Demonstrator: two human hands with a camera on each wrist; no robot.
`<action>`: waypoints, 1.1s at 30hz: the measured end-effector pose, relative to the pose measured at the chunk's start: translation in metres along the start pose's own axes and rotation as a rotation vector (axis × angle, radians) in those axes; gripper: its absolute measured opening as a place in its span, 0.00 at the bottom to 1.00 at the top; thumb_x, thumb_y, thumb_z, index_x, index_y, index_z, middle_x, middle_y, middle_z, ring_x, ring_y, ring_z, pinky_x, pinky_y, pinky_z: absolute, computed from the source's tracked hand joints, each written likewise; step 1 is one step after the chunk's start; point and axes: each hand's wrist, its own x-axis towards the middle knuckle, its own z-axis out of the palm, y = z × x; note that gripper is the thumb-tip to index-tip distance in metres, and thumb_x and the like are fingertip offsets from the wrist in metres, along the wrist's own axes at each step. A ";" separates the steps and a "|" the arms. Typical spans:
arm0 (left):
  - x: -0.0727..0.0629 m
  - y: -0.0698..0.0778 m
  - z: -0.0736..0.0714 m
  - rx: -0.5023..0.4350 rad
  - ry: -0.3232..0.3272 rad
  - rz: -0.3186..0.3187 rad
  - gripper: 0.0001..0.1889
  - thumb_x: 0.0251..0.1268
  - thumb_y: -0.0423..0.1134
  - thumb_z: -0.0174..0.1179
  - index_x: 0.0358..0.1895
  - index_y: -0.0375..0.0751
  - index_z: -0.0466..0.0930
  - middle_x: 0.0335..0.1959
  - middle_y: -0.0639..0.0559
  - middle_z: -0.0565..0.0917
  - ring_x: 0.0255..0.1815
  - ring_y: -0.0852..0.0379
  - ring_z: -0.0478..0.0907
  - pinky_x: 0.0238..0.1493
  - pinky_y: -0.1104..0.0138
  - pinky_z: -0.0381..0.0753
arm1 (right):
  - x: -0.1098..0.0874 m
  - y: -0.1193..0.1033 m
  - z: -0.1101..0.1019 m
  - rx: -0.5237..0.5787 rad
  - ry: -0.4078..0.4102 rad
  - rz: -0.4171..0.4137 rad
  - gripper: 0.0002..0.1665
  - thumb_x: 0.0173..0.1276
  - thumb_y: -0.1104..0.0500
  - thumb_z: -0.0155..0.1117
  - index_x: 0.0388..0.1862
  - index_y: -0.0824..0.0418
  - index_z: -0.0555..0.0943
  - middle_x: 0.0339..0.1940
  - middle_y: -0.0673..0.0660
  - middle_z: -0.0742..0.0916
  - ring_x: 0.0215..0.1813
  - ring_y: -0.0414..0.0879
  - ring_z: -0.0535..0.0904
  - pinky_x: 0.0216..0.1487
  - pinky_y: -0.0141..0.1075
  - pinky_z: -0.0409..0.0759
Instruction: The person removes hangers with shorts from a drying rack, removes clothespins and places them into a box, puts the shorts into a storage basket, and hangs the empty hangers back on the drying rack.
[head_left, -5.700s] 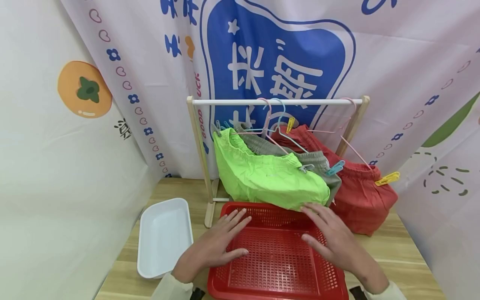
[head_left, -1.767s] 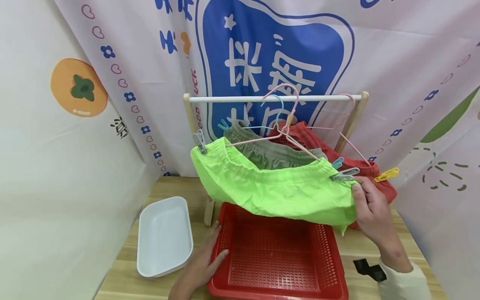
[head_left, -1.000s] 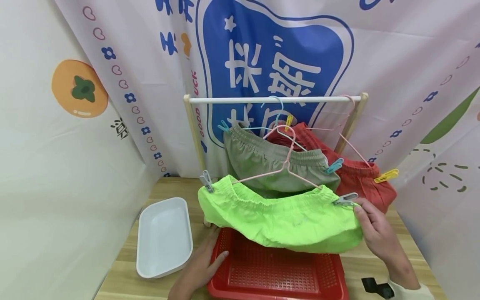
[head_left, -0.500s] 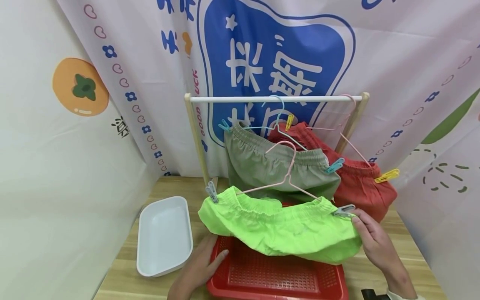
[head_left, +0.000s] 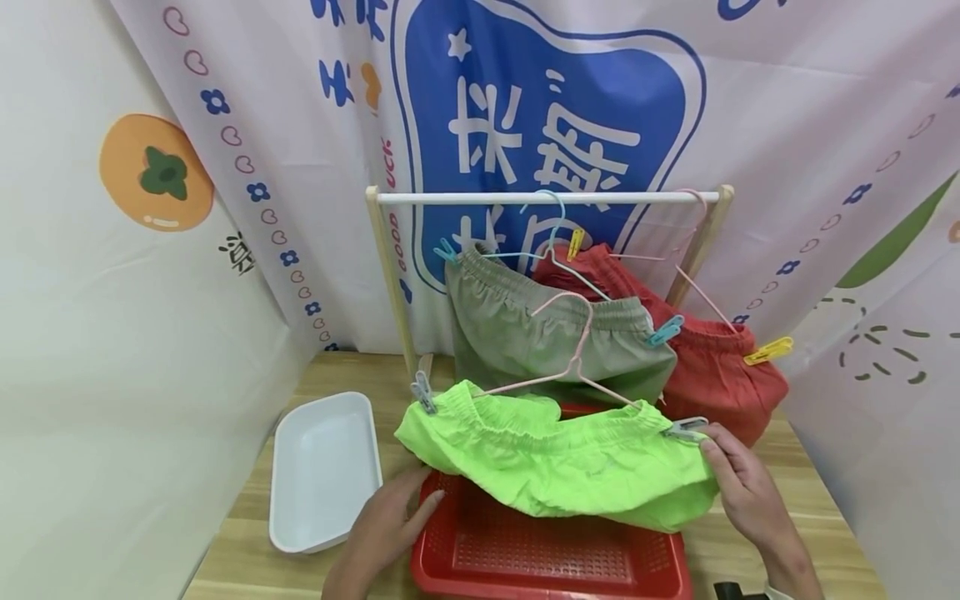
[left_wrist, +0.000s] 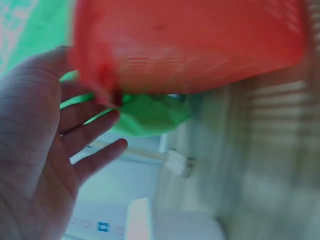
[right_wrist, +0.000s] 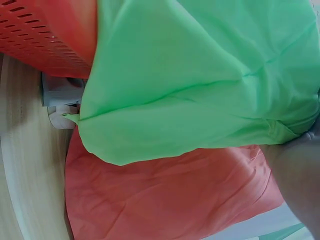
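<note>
Bright green shorts point(head_left: 577, 467) hang on a pink hanger point(head_left: 576, 358), with a grey clothespin point(head_left: 423, 392) at the left of the waistband and another grey clothespin point(head_left: 686, 429) at the right. They lie over the back part of a red perforated basket point(head_left: 551, 558). My right hand point(head_left: 746, 483) pinches the shorts' right corner by that clothespin; in the right wrist view the fabric hides most of its fingers. My left hand point(head_left: 386, 521) is at the basket's left rim. Its fingers point(left_wrist: 92, 132) look loosely extended in the left wrist view, beside the rim.
Behind the basket, a white-barred rack point(head_left: 547, 198) carries grey shorts point(head_left: 555, 333) on a blue hanger and red shorts point(head_left: 723, 383) on a pink one. A white tray point(head_left: 326, 475) stands to the left on the wooden table point(head_left: 258, 533).
The green shorts and their pink hanger have come off the rack bar and down towards me over the basket in my right hand. My left hand has gone to the basket's left rim.
</note>
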 end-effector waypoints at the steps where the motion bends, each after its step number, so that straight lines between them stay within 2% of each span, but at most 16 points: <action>1: 0.002 0.000 -0.003 0.021 0.041 0.045 0.17 0.68 0.42 0.70 0.57 0.43 0.85 0.52 0.50 0.87 0.53 0.50 0.84 0.52 0.53 0.84 | 0.000 0.000 0.000 -0.003 0.003 -0.002 0.16 0.81 0.75 0.42 0.53 0.70 0.78 0.49 0.54 0.82 0.51 0.40 0.77 0.53 0.26 0.74; 4: 0.011 0.003 -0.015 0.049 0.177 0.188 0.09 0.63 0.37 0.72 0.46 0.45 0.89 0.42 0.57 0.88 0.43 0.57 0.85 0.44 0.60 0.86 | -0.002 0.001 -0.001 -0.012 0.005 -0.026 0.17 0.80 0.76 0.42 0.52 0.69 0.79 0.46 0.56 0.82 0.48 0.41 0.77 0.50 0.27 0.74; 8: 0.026 0.007 -0.031 -0.059 0.318 0.286 0.04 0.66 0.37 0.68 0.41 0.45 0.88 0.39 0.58 0.87 0.39 0.58 0.84 0.44 0.67 0.84 | -0.003 0.002 -0.003 -0.013 0.000 -0.035 0.17 0.79 0.77 0.42 0.52 0.69 0.79 0.44 0.56 0.81 0.46 0.41 0.77 0.48 0.27 0.74; 11: 0.037 0.008 -0.039 -0.159 0.400 0.298 0.03 0.67 0.36 0.66 0.40 0.41 0.87 0.38 0.54 0.86 0.37 0.56 0.83 0.43 0.69 0.83 | -0.003 0.003 -0.003 -0.010 -0.005 -0.031 0.17 0.80 0.77 0.42 0.52 0.68 0.79 0.44 0.56 0.81 0.46 0.41 0.77 0.48 0.27 0.74; 13: 0.044 0.010 -0.043 -0.205 0.415 0.260 0.06 0.67 0.34 0.66 0.43 0.38 0.86 0.38 0.51 0.85 0.37 0.56 0.80 0.40 0.71 0.81 | -0.003 0.003 -0.002 -0.010 -0.003 -0.032 0.17 0.80 0.77 0.42 0.52 0.68 0.79 0.44 0.56 0.82 0.46 0.41 0.77 0.48 0.27 0.74; 15: 0.048 0.011 -0.045 -0.229 0.403 0.195 0.10 0.66 0.32 0.67 0.49 0.36 0.85 0.39 0.48 0.83 0.39 0.55 0.78 0.38 0.71 0.79 | -0.004 0.004 -0.002 -0.010 -0.003 -0.033 0.17 0.80 0.77 0.42 0.52 0.68 0.79 0.44 0.56 0.82 0.45 0.41 0.77 0.48 0.27 0.74; 18: 0.053 0.013 -0.047 -0.260 0.339 0.090 0.16 0.69 0.32 0.66 0.58 0.35 0.81 0.45 0.47 0.81 0.45 0.54 0.77 0.41 0.69 0.79 | -0.004 0.003 -0.001 -0.002 -0.004 -0.029 0.17 0.80 0.77 0.42 0.52 0.68 0.79 0.44 0.56 0.81 0.45 0.41 0.77 0.48 0.27 0.74; 21: 0.056 0.014 -0.047 -0.313 0.256 0.011 0.21 0.75 0.35 0.62 0.68 0.37 0.76 0.56 0.47 0.80 0.57 0.51 0.77 0.51 0.59 0.81 | -0.005 0.003 0.000 0.005 -0.009 -0.024 0.17 0.80 0.76 0.42 0.52 0.68 0.79 0.44 0.56 0.81 0.46 0.41 0.77 0.48 0.28 0.74; 23: 0.057 0.015 -0.046 -0.372 0.201 -0.043 0.23 0.79 0.37 0.58 0.72 0.39 0.72 0.65 0.46 0.78 0.62 0.48 0.75 0.57 0.50 0.79 | -0.005 0.003 0.001 0.010 -0.009 -0.024 0.17 0.80 0.77 0.42 0.52 0.68 0.79 0.44 0.56 0.82 0.46 0.41 0.77 0.48 0.28 0.74; 25: 0.058 0.014 -0.045 -0.452 0.152 -0.090 0.24 0.81 0.39 0.55 0.75 0.39 0.68 0.70 0.44 0.75 0.68 0.45 0.72 0.64 0.44 0.74 | -0.006 0.004 0.002 0.013 -0.011 -0.024 0.17 0.80 0.77 0.42 0.52 0.68 0.79 0.45 0.56 0.82 0.46 0.41 0.77 0.48 0.28 0.75; 27: 0.058 0.014 -0.044 -0.525 0.117 -0.120 0.25 0.83 0.40 0.52 0.78 0.40 0.65 0.74 0.42 0.71 0.71 0.43 0.70 0.69 0.42 0.68 | -0.006 0.004 0.002 0.018 -0.014 -0.026 0.17 0.80 0.77 0.42 0.53 0.68 0.79 0.45 0.57 0.82 0.46 0.41 0.77 0.48 0.27 0.75; 29: 0.059 0.014 -0.043 -0.586 0.094 -0.131 0.25 0.85 0.41 0.49 0.79 0.41 0.63 0.74 0.42 0.71 0.73 0.42 0.68 0.72 0.44 0.65 | -0.006 0.005 0.002 0.025 -0.017 -0.025 0.18 0.80 0.77 0.42 0.53 0.68 0.79 0.45 0.57 0.82 0.46 0.42 0.77 0.48 0.28 0.75; 33: 0.060 0.014 -0.043 -0.676 0.080 -0.122 0.24 0.85 0.40 0.48 0.78 0.43 0.65 0.72 0.42 0.74 0.73 0.45 0.69 0.73 0.60 0.65 | -0.008 0.005 0.003 0.040 -0.030 -0.023 0.18 0.80 0.77 0.42 0.53 0.67 0.79 0.43 0.57 0.81 0.43 0.42 0.77 0.44 0.30 0.75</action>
